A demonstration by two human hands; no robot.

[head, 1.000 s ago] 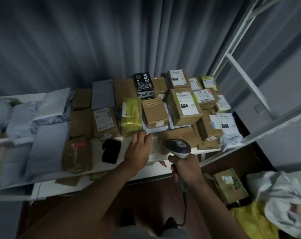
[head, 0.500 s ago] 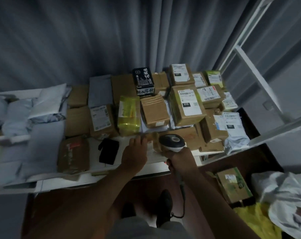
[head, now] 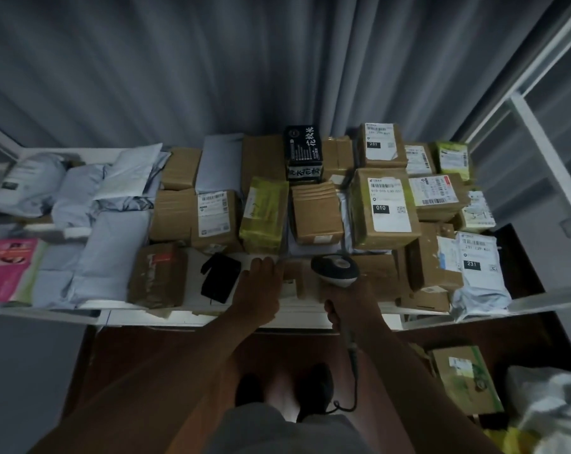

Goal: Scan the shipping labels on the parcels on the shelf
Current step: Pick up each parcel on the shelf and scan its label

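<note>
The fingers of the right hand (head: 349,299) are curled round the handle of a barcode scanner (head: 335,270), whose rounded black-and-grey head is held over the front edge of the white shelf (head: 140,317); a dark cable is seen hanging from the handle towards the floor. The left hand (head: 259,290) is laid with its fingers fairly straight on a small brown parcel (head: 298,280) at the shelf front, just beside the scanner head; whether the parcel is actually gripped cannot be told. A black flat object (head: 220,281) is seen lying just left of that hand. Behind the hands the shelf is crowded with parcels: a large brown box with a label marked 010 (head: 385,208), a yellow-green wrapped parcel (head: 265,217), a plain cardboard box (head: 315,213) between those two, and a black box with white characters (head: 303,153) further back. A white mailer bag marked 231 (head: 479,273) is placed at the right end, and grey mailer bags (head: 110,250) are piled at the left. A green-printed box (head: 466,378) is seen on the floor below to the right.
</note>
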